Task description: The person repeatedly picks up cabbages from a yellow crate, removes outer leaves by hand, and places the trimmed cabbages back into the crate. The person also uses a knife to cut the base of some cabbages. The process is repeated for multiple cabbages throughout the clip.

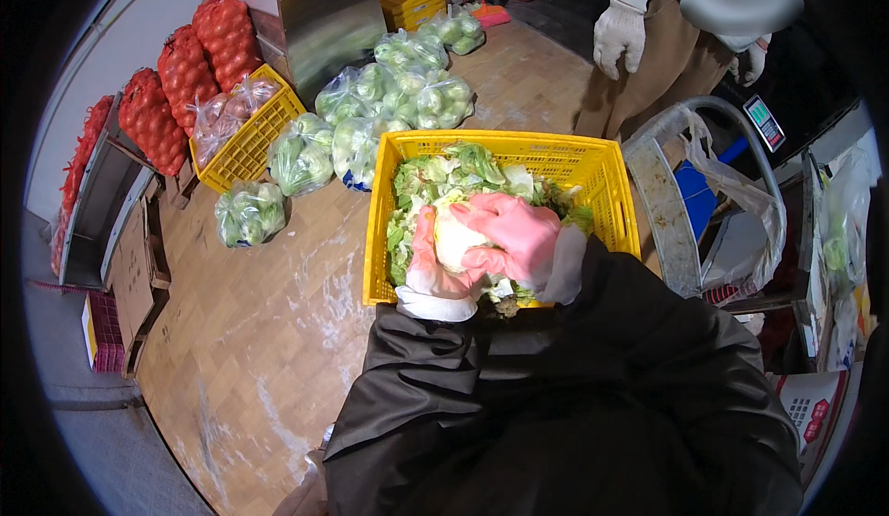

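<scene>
Over a yellow plastic crate (500, 137), I hold a pale head of lettuce (455, 238) between both hands. My left hand (429, 256), in a pink rubber glove with a white cuff, cups its left side and underside. From the right, my right hand (517, 235), gloved the same way, reaches its fingers across the top of the head. Loose green and cream lettuce leaves (424, 179) lie in the crate around and beneath my hands. The palms and the underside of the head are hidden.
Clear bags of green vegetables (410, 92) stand on the floor ahead. Left are red mesh sacks of onions (208, 65) and a yellow crate (257, 138) holding bagged produce. A person in white gloves (618, 37) stands at right, near a metal-framed cart (667, 203) and a digital scale display (762, 122).
</scene>
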Demonstrator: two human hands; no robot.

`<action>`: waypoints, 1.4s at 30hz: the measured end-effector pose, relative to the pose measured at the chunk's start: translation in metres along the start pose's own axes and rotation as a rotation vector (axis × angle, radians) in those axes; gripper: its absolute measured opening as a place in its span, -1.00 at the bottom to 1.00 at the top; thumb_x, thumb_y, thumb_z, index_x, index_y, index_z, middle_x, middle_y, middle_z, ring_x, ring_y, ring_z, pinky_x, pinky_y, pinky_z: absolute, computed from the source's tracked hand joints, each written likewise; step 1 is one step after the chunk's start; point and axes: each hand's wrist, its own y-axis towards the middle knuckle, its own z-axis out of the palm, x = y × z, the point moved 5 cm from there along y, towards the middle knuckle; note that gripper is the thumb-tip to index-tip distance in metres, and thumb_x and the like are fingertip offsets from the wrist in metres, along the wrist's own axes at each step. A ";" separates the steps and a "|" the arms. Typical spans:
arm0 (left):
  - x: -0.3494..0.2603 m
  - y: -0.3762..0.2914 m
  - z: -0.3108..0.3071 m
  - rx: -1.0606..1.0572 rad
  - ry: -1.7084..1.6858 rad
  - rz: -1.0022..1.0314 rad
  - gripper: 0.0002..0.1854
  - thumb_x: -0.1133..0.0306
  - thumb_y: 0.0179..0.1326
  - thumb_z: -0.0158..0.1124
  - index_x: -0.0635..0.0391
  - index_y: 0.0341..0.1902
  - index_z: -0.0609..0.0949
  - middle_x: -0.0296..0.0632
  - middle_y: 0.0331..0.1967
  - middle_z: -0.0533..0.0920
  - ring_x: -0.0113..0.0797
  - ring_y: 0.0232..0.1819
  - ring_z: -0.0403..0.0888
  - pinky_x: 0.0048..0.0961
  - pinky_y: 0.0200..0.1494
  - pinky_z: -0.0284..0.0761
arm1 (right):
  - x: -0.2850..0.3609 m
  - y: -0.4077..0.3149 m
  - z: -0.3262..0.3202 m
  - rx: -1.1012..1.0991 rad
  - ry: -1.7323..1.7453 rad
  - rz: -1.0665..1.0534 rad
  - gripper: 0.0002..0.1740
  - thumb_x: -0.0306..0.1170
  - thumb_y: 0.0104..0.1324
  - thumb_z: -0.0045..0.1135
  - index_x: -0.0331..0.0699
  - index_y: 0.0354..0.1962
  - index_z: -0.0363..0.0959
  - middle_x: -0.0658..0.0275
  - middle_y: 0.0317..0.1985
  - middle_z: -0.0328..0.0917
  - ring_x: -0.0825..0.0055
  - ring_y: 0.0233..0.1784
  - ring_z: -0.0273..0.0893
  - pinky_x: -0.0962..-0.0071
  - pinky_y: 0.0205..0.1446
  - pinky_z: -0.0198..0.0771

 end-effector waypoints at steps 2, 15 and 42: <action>0.004 0.000 -0.004 -0.043 -0.038 -0.080 -0.47 -0.08 0.42 0.00 0.14 0.17 0.49 -0.07 0.06 0.63 -0.07 0.04 0.63 -0.04 -0.01 0.62 | -0.002 0.000 0.007 0.156 -0.079 0.022 -0.59 -0.28 0.24 0.23 -0.32 -0.01 0.53 -0.01 -0.12 0.55 0.15 -0.12 0.57 0.31 -0.06 0.48; 0.000 0.000 -0.011 -0.142 -0.017 -0.100 -0.37 -0.15 0.35 0.02 0.08 0.27 0.45 0.04 0.08 0.60 0.14 0.03 0.61 0.38 -0.09 0.54 | -0.121 -0.035 0.022 -0.061 0.429 0.301 -0.73 -0.45 0.34 0.05 -0.34 -0.02 0.39 0.43 -0.56 0.34 0.71 -0.54 0.26 0.61 -0.48 0.17; -0.020 0.002 -0.017 -0.138 0.130 0.178 -0.39 -0.13 0.42 -0.07 0.17 0.21 0.50 -0.04 0.01 0.65 -0.04 0.00 0.65 -0.06 0.05 0.61 | -0.077 -0.071 0.035 0.705 0.170 0.213 -0.71 -0.26 0.29 0.10 -0.34 -0.23 0.52 -0.07 -0.29 0.56 0.01 -0.21 0.54 0.24 -0.07 0.46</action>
